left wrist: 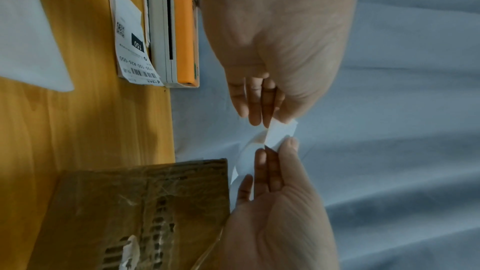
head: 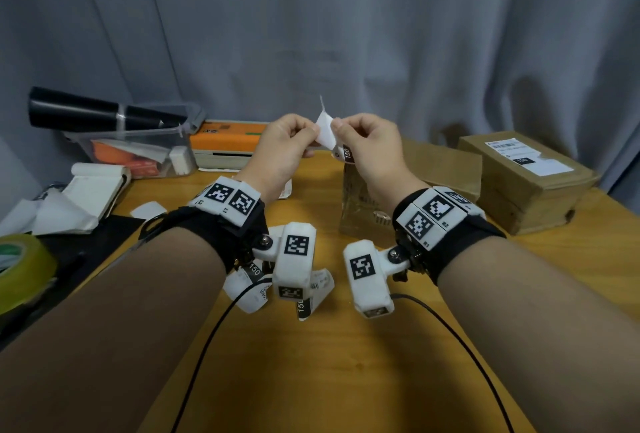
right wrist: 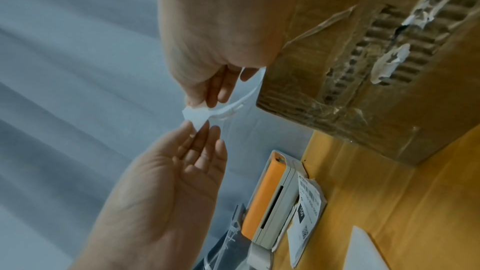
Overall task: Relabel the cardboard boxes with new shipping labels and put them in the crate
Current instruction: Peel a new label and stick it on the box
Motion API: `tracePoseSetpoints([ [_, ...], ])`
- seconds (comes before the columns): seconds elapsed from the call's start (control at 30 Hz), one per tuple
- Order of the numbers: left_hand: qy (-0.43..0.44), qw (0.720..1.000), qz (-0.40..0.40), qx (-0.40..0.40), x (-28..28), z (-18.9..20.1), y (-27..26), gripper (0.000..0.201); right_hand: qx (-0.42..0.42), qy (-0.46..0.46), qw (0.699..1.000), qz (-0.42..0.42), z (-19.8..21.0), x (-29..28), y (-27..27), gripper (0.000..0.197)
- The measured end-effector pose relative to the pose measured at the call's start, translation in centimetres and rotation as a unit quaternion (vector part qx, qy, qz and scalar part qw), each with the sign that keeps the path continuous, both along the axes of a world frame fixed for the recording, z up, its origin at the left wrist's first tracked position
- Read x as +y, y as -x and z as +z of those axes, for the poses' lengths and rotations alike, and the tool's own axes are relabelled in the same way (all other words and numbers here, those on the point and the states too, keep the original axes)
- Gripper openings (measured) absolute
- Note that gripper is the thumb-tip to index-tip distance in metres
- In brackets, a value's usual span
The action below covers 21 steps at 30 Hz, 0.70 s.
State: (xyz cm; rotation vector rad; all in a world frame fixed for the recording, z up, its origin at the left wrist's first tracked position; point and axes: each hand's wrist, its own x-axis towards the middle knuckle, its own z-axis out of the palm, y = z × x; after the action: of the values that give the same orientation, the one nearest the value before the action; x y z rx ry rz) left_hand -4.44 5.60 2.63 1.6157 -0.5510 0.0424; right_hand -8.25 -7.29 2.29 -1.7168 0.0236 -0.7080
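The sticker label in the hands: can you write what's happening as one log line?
step: peeling label backing | left hand: pinches label | right hand: pinches label | box: bare, on table

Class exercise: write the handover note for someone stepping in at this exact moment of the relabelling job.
Left hand and right hand both pinch one shipping label above the table, apparently peeling its backing.
Stripped box stands just below, old label torn off. Another box to the right keeps its label. More printed labels lie by the orange printer.
Left: stick the label on, relabel the rest, crate them. No crate is recognisable.
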Motion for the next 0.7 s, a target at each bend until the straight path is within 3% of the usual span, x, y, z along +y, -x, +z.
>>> tracePoseSetpoints([
  [0.23, 0.012, 0.999, 0.032, 0.035, 0.6, -0.8, -0.7, 0.017, 0.001, -0.005, 1.0, -0.028, -0.4, -0.1, 0.0, 0.015],
  [0.37, 0.009, 0.998, 0.007, 0.059, 0.7, -0.6, -0.6, 0.015, -0.009, 0.042, 0.999, 0.014, -0.4, 0.2, 0.6, 0.015],
  [0.5, -0.021, 1.0, -0.012, 0.0, 0.9, 0.2, -0.1, 0.024, -0.018, 0.06, 0.996, 0.057, -0.2, 0.5, 1.2, 0.019],
  [0.6, -0.036, 0.998, 0.003, -0.043, 1.0, 0.4, 0.0, 0.012, -0.007, 0.013, 0.997, 0.073, 0.0, 0.8, 1.3, 0.021],
  [0.7, -0.067, 0.995, 0.001, -0.076, 1.1, 0.4, 0.1, 0.016, 0.005, -0.054, 0.995, 0.081, 0.2, 0.9, 1.4, 0.019],
])
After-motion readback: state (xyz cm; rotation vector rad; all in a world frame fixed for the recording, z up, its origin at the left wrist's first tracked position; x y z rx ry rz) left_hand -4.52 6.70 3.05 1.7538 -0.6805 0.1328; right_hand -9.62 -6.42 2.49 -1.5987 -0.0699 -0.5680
